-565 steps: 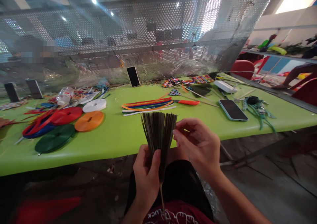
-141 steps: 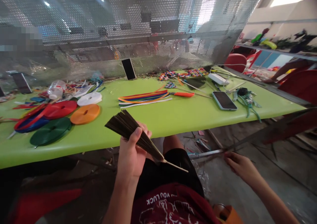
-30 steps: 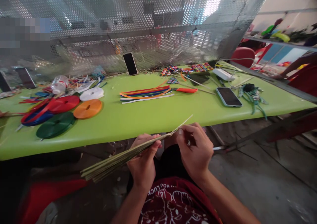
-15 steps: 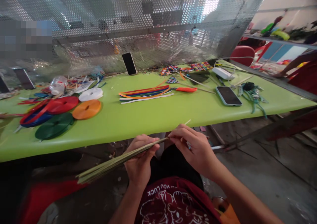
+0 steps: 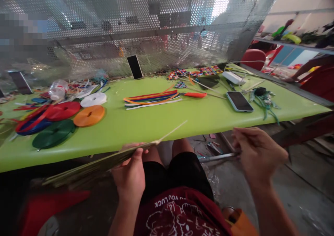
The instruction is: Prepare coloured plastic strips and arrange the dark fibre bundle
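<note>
My left hand (image 5: 132, 171) grips a bundle of long, thin green leaf blades (image 5: 104, 163) near its narrow end, thumb on top. A pale, thin stalk (image 5: 172, 131) sticks out from that end, over the table's front edge. The far end of the bundle fans out low to the left and is smeared by motion. Well apart from it, my right hand (image 5: 258, 154) is raised at the right, in front of the table edge. Its thumb and fingertips are pinched together; whatever may be between them is too blurred to make out.
On the green table (image 5: 146, 124) lie rolls of coloured strip, among them an orange roll (image 5: 89, 116) and a green roll (image 5: 54, 133). Behind them are cut strips (image 5: 152, 98), an orange-handled knife (image 5: 194, 95), and a phone (image 5: 239, 101). A perforated metal screen (image 5: 146, 31) stands at the back.
My right hand has left the narrow end of the leaf bundle and swung out to the right. My left hand has shifted left and down with the bundle, and the pale stalk now shows.
</note>
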A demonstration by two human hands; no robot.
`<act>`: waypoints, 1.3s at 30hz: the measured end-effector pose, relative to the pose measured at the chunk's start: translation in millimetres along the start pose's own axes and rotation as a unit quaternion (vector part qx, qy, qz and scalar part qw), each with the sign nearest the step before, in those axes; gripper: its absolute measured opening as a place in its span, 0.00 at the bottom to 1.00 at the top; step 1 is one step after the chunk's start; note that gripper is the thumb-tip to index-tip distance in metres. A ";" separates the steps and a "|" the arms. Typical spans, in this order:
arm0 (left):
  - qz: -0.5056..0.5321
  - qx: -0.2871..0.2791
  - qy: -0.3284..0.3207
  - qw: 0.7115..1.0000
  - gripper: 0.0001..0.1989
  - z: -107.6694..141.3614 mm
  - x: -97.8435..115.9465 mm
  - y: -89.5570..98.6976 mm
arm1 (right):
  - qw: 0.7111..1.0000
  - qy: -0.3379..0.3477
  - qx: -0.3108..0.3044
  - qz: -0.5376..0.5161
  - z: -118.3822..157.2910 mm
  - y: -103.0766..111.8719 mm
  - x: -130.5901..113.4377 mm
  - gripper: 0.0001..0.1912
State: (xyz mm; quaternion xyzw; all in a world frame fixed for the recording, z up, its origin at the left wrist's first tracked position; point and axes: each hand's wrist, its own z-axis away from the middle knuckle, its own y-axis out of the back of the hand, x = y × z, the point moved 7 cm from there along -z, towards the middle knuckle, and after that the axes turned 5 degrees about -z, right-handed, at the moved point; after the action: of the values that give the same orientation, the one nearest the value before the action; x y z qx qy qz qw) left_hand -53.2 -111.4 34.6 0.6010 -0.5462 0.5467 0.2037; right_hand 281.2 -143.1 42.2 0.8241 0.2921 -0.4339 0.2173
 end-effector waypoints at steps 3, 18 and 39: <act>0.029 -0.087 0.026 0.995 0.05 0.6 -2.8 -9.7 | 0.978 -0.085 -0.190 0.033 -4.4 5.4 55.1 0.04; -0.033 -0.226 -0.133 0.964 0.06 17.8 3.8 -52.6 | 0.954 -0.032 -0.294 0.057 15.1 4.6 45.2 0.07; -0.068 -0.184 0.002 0.981 0.09 26.1 -10.0 -39.8 | 0.924 0.219 -0.303 -0.076 59.4 -85.0 -79.4 0.12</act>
State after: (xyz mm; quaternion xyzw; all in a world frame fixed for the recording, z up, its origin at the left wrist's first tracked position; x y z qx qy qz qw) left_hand -5.0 -116.3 31.5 0.5880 -0.5947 0.4232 0.3485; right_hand 153.4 -140.2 68.7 0.7683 0.5121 -0.1488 0.3540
